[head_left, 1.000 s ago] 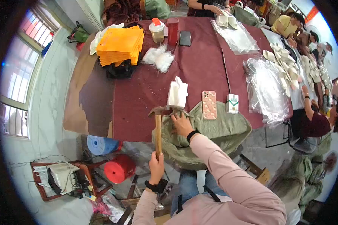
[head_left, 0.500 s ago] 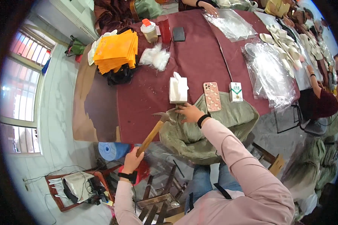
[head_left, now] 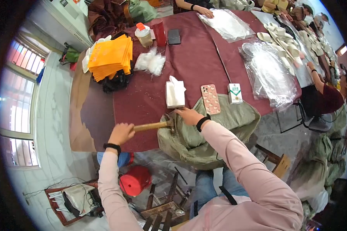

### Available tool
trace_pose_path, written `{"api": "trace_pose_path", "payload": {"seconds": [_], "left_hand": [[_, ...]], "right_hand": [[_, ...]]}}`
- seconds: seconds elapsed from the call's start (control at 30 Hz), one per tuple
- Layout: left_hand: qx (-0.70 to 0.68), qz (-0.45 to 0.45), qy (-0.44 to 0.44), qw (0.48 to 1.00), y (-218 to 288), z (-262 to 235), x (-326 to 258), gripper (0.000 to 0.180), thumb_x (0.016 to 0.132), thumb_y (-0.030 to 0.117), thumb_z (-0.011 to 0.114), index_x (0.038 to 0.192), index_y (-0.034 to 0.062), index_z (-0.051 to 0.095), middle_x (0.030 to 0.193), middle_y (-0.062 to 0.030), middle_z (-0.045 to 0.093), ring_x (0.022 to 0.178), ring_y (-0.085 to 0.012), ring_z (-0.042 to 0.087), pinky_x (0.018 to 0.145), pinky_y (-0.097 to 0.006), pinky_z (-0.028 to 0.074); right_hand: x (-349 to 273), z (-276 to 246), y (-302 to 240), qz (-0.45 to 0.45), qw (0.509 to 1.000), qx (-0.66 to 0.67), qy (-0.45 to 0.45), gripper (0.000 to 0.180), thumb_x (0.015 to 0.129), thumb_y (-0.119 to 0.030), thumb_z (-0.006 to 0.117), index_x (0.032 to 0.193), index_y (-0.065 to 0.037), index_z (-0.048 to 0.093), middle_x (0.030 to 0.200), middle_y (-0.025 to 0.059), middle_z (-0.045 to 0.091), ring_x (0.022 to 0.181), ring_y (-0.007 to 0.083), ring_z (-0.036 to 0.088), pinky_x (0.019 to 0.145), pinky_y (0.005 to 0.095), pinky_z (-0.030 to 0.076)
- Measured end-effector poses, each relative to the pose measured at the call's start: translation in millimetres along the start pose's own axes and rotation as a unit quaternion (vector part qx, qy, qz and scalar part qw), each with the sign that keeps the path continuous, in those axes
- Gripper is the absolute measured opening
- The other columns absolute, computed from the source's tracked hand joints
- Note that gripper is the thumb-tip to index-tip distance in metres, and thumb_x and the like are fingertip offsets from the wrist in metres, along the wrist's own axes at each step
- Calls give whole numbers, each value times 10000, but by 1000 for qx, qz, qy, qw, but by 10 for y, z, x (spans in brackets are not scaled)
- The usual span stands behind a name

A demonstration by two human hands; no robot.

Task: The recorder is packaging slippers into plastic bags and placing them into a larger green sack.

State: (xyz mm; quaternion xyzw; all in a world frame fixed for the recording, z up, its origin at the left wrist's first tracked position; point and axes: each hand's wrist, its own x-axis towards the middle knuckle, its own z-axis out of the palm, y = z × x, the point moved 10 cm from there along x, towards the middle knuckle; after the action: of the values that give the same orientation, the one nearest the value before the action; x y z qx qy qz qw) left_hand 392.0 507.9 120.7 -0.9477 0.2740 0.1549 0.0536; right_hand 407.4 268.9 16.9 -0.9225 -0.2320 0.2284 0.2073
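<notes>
My left hand [head_left: 122,133] is closed round the wooden handle of a hammer [head_left: 152,126]. The handle lies nearly level, and its metal head is at the left edge of a green woven sack [head_left: 208,143]. My right hand [head_left: 189,116] rests by the sack's upper left edge, just in front of a white tissue pack [head_left: 175,93]. Its fingers point left and are drawn together; whatever they pinch is too small to make out. Right of that hand, a pink patterned phone [head_left: 211,99] and a small white-green box [head_left: 235,93] lie partly over the sack.
Orange bags [head_left: 111,57] are stacked at the far left of the dark red table [head_left: 142,82]. Beside them are a lidded cup [head_left: 144,36], a black phone [head_left: 174,36] and clear plastic bags [head_left: 151,61]. More plastic sheets [head_left: 268,73] lie right. A co-worker's hand [head_left: 204,12] is opposite.
The hammer has swung from tilted to nearly level as my left hand rose and moved left. My right hand's spread fingers have come together near the sack's edge. The view has shifted slightly.
</notes>
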Motion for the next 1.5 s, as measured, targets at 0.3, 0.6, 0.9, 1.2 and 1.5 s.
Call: {"api": "trace_pose_path", "payload": {"seconds": [0.3,0.6,0.9,1.2,1.5], "left_hand": [[26,-306,111,945,-155,71,636,727,748,105,538,1379,254,208,1426,-186,111,1301,-409,107,1032,-534,111],[-169,177,103,964,2570,331,11,458,784,166,545,1211,52,423,1211,-154,433,1149,-296,389,953,-410,311],[56,55,-241,967,2932,2000,-135,712,754,374,602,1339,147,266,1046,-68,592,1062,-262,486,1049,-461,149],[52,149,-71,985,3443,1622,-366,192,784,148,488,817,143,677,919,-52,619,944,-231,538,928,-479,293],[-47,-24,-276,960,3931,1003,-249,454,724,143,554,1156,280,539,854,-96,630,960,-294,550,1020,-545,153]], "right_hand": [[-319,-38,-59,-45,985,136,95,661,706,13,533,1314,-72,287,1343,154,341,1162,308,412,910,395,383],[-1593,-85,-261,-19,949,198,245,305,758,-33,494,1063,-24,493,1026,145,521,958,320,490,797,402,416],[-2731,1490,917,92,958,-256,-92,556,838,-208,512,1337,-120,282,1342,62,361,1262,213,299,1070,428,137],[-2953,1431,1414,21,937,-304,-170,280,804,-171,482,1048,-155,617,1019,49,577,1056,228,472,1063,441,156],[-3545,836,1700,-108,965,-98,-219,216,757,-193,533,876,-35,618,831,153,626,773,313,605,629,422,476]]}}
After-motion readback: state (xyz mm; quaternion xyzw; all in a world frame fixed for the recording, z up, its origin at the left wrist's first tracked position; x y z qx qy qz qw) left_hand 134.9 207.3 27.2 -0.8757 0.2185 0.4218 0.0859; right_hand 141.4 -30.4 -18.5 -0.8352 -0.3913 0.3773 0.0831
